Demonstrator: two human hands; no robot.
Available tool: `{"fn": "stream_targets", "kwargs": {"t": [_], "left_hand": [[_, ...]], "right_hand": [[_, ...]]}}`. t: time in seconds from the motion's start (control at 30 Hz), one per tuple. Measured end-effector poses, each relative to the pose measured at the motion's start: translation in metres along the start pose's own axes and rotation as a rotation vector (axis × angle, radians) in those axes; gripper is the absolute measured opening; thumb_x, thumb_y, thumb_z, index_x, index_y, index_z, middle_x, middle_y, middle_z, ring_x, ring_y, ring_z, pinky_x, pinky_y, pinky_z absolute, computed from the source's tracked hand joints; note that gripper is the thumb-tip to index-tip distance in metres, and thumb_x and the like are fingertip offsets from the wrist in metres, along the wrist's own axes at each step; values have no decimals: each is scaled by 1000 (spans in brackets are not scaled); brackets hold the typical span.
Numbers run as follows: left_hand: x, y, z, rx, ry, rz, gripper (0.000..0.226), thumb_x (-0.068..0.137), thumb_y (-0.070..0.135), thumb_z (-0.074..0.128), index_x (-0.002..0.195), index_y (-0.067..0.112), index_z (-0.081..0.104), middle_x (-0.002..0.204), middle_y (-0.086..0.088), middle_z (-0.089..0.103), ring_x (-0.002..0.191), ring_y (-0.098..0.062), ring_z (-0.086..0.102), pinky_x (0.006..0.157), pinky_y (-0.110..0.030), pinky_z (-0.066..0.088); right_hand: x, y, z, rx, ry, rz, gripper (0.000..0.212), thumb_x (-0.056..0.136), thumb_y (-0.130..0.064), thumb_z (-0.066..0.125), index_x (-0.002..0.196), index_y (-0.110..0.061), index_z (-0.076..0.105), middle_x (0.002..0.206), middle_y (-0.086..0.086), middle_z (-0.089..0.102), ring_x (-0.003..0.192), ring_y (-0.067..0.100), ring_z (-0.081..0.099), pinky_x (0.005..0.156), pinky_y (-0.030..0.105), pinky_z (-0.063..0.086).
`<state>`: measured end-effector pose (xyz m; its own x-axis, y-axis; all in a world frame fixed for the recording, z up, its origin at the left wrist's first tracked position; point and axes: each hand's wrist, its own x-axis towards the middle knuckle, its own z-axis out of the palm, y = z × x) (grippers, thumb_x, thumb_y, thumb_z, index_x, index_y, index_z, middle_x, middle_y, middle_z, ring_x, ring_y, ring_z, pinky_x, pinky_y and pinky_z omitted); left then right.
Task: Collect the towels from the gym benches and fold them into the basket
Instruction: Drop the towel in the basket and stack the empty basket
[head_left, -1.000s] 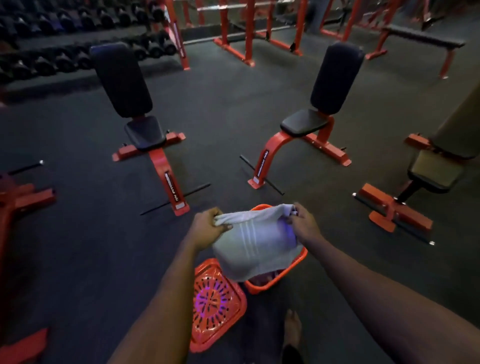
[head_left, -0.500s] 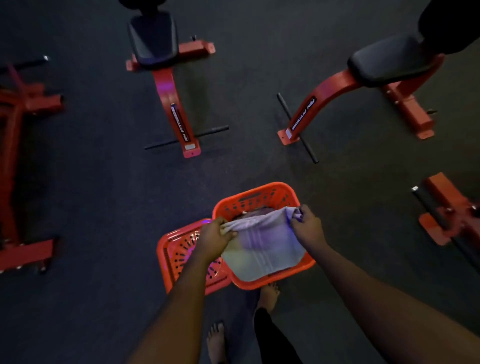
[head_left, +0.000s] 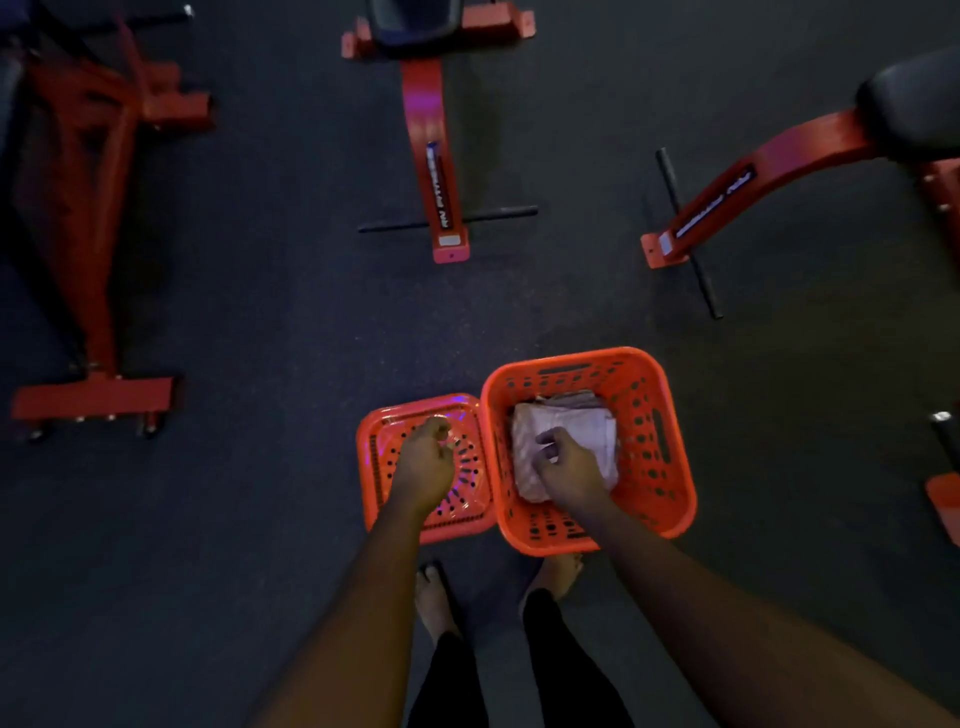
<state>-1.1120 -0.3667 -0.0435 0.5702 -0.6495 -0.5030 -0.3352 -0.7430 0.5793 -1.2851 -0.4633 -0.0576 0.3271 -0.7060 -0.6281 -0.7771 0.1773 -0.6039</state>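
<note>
The folded towel (head_left: 582, 423) lies inside the orange basket (head_left: 670, 441). The right hand (head_left: 571, 467) rests on it, fingers curled; whether they pinch cannot be told. The left hand (head_left: 423, 465) hangs loosely curled and empty over the lid (head_left: 379, 467), which touches the basket's left side. Open floor (head_left: 519, 306) lies between the basket and the benches (head_left: 434, 171) beyond

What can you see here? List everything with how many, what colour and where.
Basket: one, orange, on the floor ahead of the feet.
Towels: folded stack, pale, inside the basket; number unclear.
Lid: one, orange, perforated, flat on the floor against the basket's left side.
Benches: three, red frames with black pads, top centre, far left and top right; another red part at the right edge.
Floor: dark, throughout.
Feet: two, bare, just below basket and lid.
Left hand: loosely curled, holding nothing, over the lid.
Right hand: in the basket, on the top towel.
</note>
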Motion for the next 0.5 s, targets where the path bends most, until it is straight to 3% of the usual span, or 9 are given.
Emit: {"fn": "stream_targets", "kwargs": {"t": [0.07, 0.17, 0.27, 0.37, 0.5], "left_hand": [[-1, -39, -2, -11, -8, -58, 31, 85, -6, 49, 112, 3, 63, 109, -15, 68, 102, -29, 64, 84, -25, 43], [12, -111, 8, -46, -6, -117, 37, 81, -7, 43, 109, 5, 63, 104, -16, 69, 97, -30, 66, 84, -30, 50], [41, -206, 44, -11, 27, -182, 36, 83, -10, 48, 114, 2, 63, 108, -17, 70, 100, -29, 66, 81, -25, 45], [80, -323, 102, 26, 49, -285, 32, 88, 2, 56, 120, 3, 59, 116, -21, 66, 107, -34, 62, 85, -31, 45], [126, -453, 169, 78, 58, -435, 47, 88, 19, 62, 128, 0, 45, 127, -26, 54, 116, -42, 54, 95, -42, 43]], "right_hand": [[-5, -5, 48, -3, -55, -15, 21, 84, -9, 57, 105, -11, 64, 86, 13, 71, 87, 30, 67, 75, 31, 47], [4, 8, 140, 6, -160, -14, 20, 84, -7, 55, 102, -12, 65, 86, 17, 71, 84, 34, 67, 71, 35, 48], [35, 52, 241, 62, -193, 71, 22, 84, -7, 54, 104, -7, 64, 98, 16, 72, 94, 31, 66, 76, 32, 45], [82, 121, 346, 51, -204, 155, 32, 83, -12, 58, 113, -6, 63, 112, 14, 70, 104, 27, 65, 82, 27, 42], [145, 197, 448, 55, -208, 158, 33, 82, -1, 60, 115, -6, 63, 117, 14, 68, 109, 27, 63, 89, 27, 44]]}}
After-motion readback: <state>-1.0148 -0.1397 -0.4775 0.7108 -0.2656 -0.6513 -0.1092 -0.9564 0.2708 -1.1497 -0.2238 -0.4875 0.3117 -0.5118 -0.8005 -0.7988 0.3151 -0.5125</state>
